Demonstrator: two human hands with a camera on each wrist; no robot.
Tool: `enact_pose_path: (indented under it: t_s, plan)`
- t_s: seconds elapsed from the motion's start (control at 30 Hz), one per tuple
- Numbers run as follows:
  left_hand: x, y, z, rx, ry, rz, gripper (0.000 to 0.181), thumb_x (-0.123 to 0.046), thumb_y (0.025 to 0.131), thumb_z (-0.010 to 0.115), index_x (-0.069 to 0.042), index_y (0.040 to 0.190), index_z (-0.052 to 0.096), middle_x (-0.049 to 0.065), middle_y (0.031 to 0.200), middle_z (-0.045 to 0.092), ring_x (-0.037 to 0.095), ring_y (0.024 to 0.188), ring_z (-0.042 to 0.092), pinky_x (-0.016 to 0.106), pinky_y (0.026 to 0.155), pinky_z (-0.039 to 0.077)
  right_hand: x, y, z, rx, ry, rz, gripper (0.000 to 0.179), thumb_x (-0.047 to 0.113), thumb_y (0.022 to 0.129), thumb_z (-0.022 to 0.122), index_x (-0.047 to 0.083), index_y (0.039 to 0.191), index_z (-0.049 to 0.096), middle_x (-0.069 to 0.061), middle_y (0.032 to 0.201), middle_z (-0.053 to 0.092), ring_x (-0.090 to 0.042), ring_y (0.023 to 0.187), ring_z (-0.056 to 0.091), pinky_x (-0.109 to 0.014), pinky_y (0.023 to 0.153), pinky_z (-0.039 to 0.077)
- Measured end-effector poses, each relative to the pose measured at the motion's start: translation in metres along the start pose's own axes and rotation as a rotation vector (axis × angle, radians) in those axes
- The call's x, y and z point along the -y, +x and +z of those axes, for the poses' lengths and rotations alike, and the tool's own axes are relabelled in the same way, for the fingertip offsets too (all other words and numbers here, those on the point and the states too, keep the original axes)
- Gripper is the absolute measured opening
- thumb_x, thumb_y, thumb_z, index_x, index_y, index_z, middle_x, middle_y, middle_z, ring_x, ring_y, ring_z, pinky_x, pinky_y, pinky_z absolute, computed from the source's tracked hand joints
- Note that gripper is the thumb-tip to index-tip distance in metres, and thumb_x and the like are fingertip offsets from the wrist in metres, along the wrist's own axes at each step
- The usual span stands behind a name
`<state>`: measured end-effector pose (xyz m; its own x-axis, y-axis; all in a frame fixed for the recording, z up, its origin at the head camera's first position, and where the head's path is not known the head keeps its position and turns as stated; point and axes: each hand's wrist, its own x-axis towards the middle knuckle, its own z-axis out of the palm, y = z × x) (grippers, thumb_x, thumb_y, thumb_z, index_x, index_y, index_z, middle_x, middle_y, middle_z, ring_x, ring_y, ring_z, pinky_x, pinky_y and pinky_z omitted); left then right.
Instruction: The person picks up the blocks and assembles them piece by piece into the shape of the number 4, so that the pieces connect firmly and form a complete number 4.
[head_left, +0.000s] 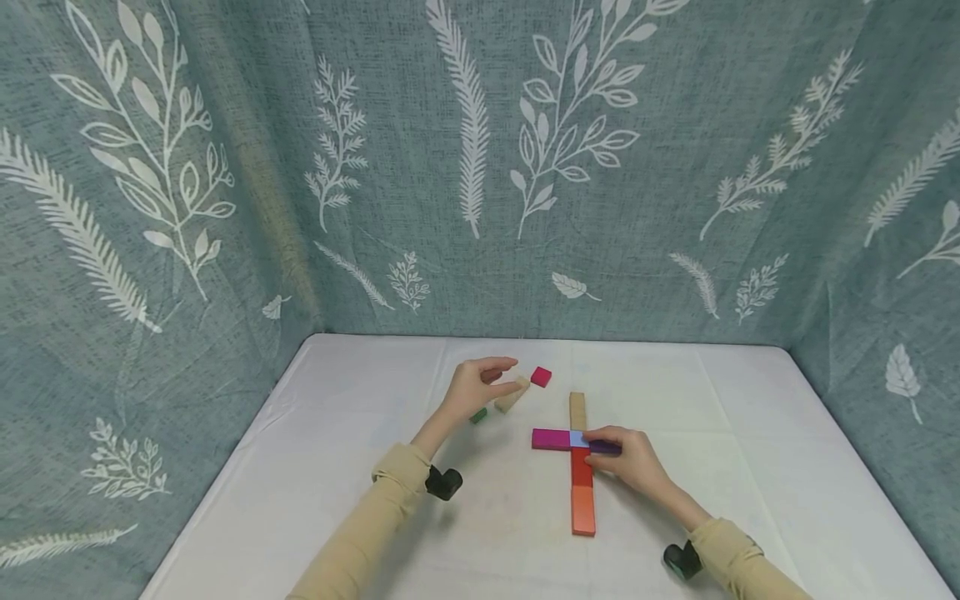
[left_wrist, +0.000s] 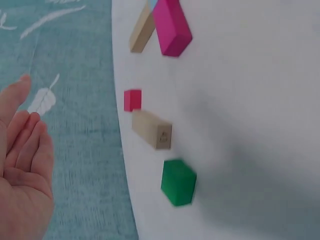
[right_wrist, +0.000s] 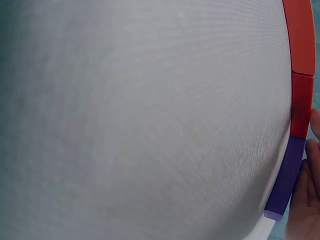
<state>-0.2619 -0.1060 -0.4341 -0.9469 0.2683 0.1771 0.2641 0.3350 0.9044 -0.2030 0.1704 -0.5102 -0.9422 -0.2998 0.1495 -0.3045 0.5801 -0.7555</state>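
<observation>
My right hand point(head_left: 628, 457) grips a purple block point(right_wrist: 286, 177), index finger along its far side and thumb on the near side by a red block point(head_left: 581, 467). The purple block is the right arm of a flat cross with a light blue block point(head_left: 577, 438) at its centre. A magenta block point(head_left: 551, 439) lies to the left, a natural wood block point(head_left: 577, 410) at the back, and an orange block point(head_left: 582, 510) in front of the red one. My left hand point(head_left: 480, 385) hovers with relaxed, parted fingers near a loose wooden block point(left_wrist: 152, 130), holding nothing.
A small crimson block point(head_left: 541, 377) lies behind the loose wooden block, and a green block point(left_wrist: 178, 182) sits to its front left. White cloth point(head_left: 750, 433) covers the table. A blue-green leaf-patterned curtain point(head_left: 420, 167) hangs behind and at both sides.
</observation>
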Motion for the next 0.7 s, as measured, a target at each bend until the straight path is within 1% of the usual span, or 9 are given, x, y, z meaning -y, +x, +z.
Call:
enact_pose_path:
  t_s: [0.17,0.3,0.37,0.5,0.7]
  plan:
    - [0.005,-0.001,-0.017,-0.021,0.036,0.007,0.039,-0.010,0.081,0.074,-0.003,0.118,0.065,0.016,0.119,0.066,0.027,0.115,0.061,0.034,0.099,0.049,0.000,-0.001,0.001,-0.002,0.005,0.016,0.034,0.010,0.077,0.077,0.008,0.110,0.071,-0.010,0.111,0.070,-0.029,0.108,0.063,-0.042,0.091,0.053]
    - [0.011,-0.004,-0.030,-0.042,0.069,-0.027,0.041,-0.010,0.081,0.074,-0.002,0.120,0.064,0.017,0.121,0.065,0.030,0.117,0.059,0.035,0.099,0.049,0.001,-0.001,0.002,-0.003,-0.002,0.018,0.034,0.010,0.077,0.077,0.008,0.110,0.071,-0.010,0.111,0.070,-0.029,0.108,0.063,-0.042,0.091,0.053]
    - [0.014,-0.006,-0.035,-0.044,0.067,-0.045,0.041,-0.010,0.082,0.073,-0.001,0.121,0.063,0.019,0.122,0.063,0.032,0.118,0.058,0.037,0.100,0.048,0.001,-0.001,0.002,-0.004,-0.003,0.017,0.034,0.010,0.077,0.077,0.008,0.110,0.071,-0.010,0.111,0.070,-0.029,0.108,0.063,-0.042,0.091,0.053]
    - [0.020,-0.010,-0.042,-0.041,0.067,-0.073,0.042,-0.009,0.082,0.073,0.000,0.121,0.062,0.021,0.124,0.062,0.034,0.119,0.056,0.039,0.101,0.047,0.002,-0.002,0.002,-0.006,-0.005,0.009,0.034,0.010,0.077,0.077,0.007,0.110,0.071,-0.010,0.111,0.070,-0.029,0.107,0.063,-0.042,0.091,0.053]
    - [0.027,-0.013,-0.046,-0.039,0.096,-0.101,0.041,-0.009,0.081,0.073,0.001,0.120,0.063,0.022,0.125,0.061,0.032,0.119,0.057,0.034,0.100,0.048,0.003,-0.003,0.002,-0.008,-0.008,0.004,0.034,0.010,0.077,0.077,0.007,0.110,0.071,-0.009,0.111,0.070,-0.028,0.107,0.064,-0.041,0.091,0.053]
